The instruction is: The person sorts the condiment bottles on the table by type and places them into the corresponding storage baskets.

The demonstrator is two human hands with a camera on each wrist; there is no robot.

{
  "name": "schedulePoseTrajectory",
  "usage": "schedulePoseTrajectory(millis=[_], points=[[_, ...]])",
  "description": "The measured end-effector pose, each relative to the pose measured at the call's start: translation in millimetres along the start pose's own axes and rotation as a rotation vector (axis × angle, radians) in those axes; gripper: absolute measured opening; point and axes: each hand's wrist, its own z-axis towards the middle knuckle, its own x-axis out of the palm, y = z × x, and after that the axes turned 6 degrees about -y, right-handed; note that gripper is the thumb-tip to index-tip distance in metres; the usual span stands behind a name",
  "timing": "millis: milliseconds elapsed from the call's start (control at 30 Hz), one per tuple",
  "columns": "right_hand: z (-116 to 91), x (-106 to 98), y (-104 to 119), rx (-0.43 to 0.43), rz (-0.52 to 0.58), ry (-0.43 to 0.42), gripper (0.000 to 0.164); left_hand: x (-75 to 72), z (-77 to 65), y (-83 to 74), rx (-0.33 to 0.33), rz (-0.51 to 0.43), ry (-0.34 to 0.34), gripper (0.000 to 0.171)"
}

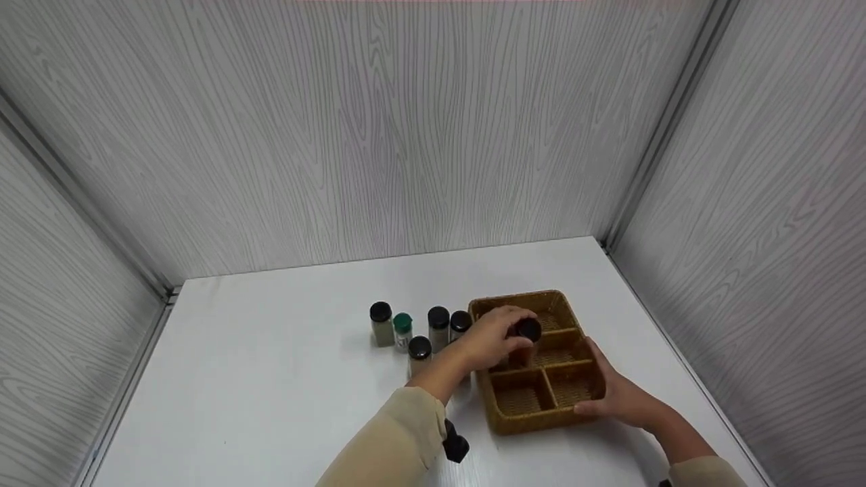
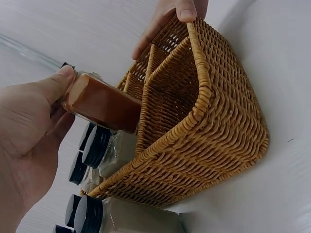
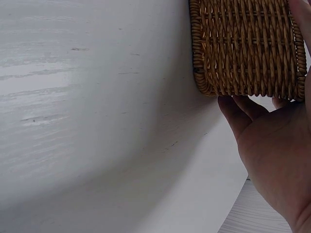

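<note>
My left hand (image 1: 488, 340) holds a spice jar (image 2: 104, 104) by its dark-lidded end, its thumb on the lid side. Reddish-brown contents show through the clear jar, whose lower end is in the middle row of the wicker basket (image 1: 531, 423). In the left wrist view the jar leans over the divider. My right hand (image 1: 622, 398) grips the basket's right side, thumb near the front corner and fingers along the outer wall. Other black-lidded jars (image 2: 119, 154) show just behind the basket's rim in the left wrist view, partly hidden.
Left of the basket stand several jars: a black-lidded one with greenish contents (image 1: 383, 330), a small green-capped one (image 1: 403, 331), and black-lidded ones (image 1: 438, 328) partly behind my left arm. Wood-grain panels (image 1: 379, 135) enclose the white table (image 1: 270, 379) at the back and sides.
</note>
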Motion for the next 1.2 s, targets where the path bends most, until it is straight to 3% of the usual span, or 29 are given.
schedulePoseTrajectory(millis=[833,1200], points=[[0.9,0.4,-5.5,0.019,-0.055,0.003,0.142,5.9,3.5,13.1,0.098,0.219,0.080,0.049],[-2.5,0.2,-0.5,-0.004,-0.069,-0.010,0.142,11.6,5.5,21.9,0.198,0.225,0.100,0.050]])
